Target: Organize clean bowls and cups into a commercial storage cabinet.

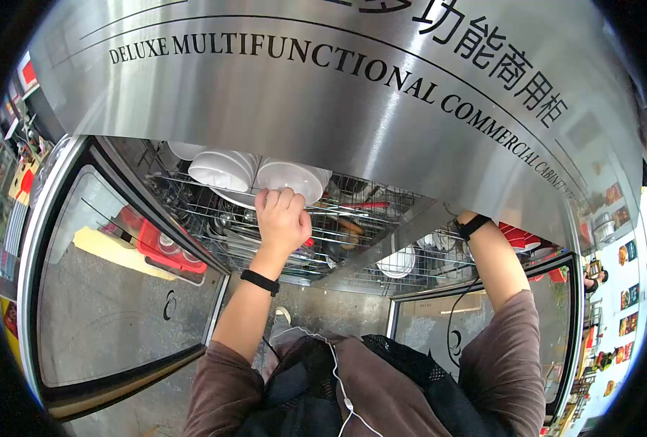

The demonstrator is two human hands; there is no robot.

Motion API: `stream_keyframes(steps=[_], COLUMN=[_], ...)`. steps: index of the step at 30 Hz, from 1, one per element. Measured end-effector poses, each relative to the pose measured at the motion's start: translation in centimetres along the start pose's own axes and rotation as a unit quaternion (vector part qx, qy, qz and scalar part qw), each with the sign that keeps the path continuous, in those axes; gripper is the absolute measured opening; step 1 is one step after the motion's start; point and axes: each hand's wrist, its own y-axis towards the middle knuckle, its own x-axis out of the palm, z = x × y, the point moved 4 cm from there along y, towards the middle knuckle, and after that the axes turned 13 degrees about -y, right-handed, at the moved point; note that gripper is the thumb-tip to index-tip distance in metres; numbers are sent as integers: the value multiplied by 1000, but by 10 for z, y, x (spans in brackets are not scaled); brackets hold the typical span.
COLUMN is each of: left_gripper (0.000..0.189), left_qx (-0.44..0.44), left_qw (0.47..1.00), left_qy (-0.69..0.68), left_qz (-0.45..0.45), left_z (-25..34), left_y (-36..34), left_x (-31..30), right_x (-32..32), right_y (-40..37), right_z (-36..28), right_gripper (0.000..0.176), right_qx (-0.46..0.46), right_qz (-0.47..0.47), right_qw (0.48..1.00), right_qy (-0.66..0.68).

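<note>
Reaching into a steel cabinet [214, 95], a person is clasping a wire rack [316, 231] with the left hand [281, 217], beside white bowls [288, 177] standing at upper left of centre. The right hand [466, 218] is working mostly out of sight at right, its grip impossible to tell. Both doors [131, 306] are standing open; the work is looking unfinished, its remainder unclear.

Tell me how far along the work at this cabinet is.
Both doors are already open, and white bowls sit inside the cabinet. The left hand curls in front of the bowls; the right hand reaches inside, mostly hidden, its hold unclear. Shutting the doors probably remains; anything more can't be told.
</note>
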Motion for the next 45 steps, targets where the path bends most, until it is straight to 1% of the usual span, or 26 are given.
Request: stream_keyframes(steps=[6,10,12,14,15,16,17,19,20,23,24,27,28,30,34,36,39,40,43,44,45], left_gripper=[17,15,14,13,13,13,13,14,14,12,12,10,9,10,11,11,11,10,10,9,9], left_qx=[-5,-11,-10,-22,0,-3,-7,0,-2,7,6,-1,-5,-19,-10,-7,-10,-7,-6,-3,0], left_qw=[1000,1000,999,998,998,998,998,997,996,994,993,991,990,989,984,984,983,984,988,989,989], left_qy=[5,20,34,54,55,58,62,76,86,113,119,132,139,148,176,179,181,175,155,150,146], left_qz=[7,5,-2,-27,1,-10,-21,-14,-12,-4,-5,-11,-15,-22,-2,6,-2,-4,-12,-15,-17], left_z=[2,8,9,5,10,10,11,16,16,20,20,20,19,15,16,15,20,22,21,20,21], left_y=[2,4,4,0,4,4,4,6,5,7,6,6,6,3,2,3,4,5,7,7,7], left_x=[0,1,3,6,5,6,6,6,7,9,9,10,11,12,16,18,16,16,14,13,11], right_x=[4,16,5,-21,-31,-19,-14,0,8,32,30,25,21,11,-18,-46,-75,-79,-64,-50,-39], right_y=[-2,-22,-43,-66,-80,-98,-108,-126,-130,-139,-139,-143,-146,-153,-166,-166,-150,-143,-114,-102,-92], right_z=[0,8,16,27,33,48,57,74,80,94,91,87,88,91,97,92,79,75,65,63,60], right_gripper=[32,32,32,30,29,28,27,28,32,33,27,21,18,17,15,15,15,17,20,24,26], right_qx=[-12,-35,35,143,193,274,291,324,310,326,294,251,254,254,263,252,166,155,170,128,115], right_qz=[24,75,110,127,137,35,32,27,27,-21,6,85,97,118,145,149,187,193,22,17,32], right_qw=[999,989,988,981,972,961,956,945,949,944,955,964,962,959,951,952,960,957,971,980,986], right_qy=[-42,-125,-105,-43,-10,3,-12,-38,-46,47,36,14,28,46,70,92,129,154,166,151,119])
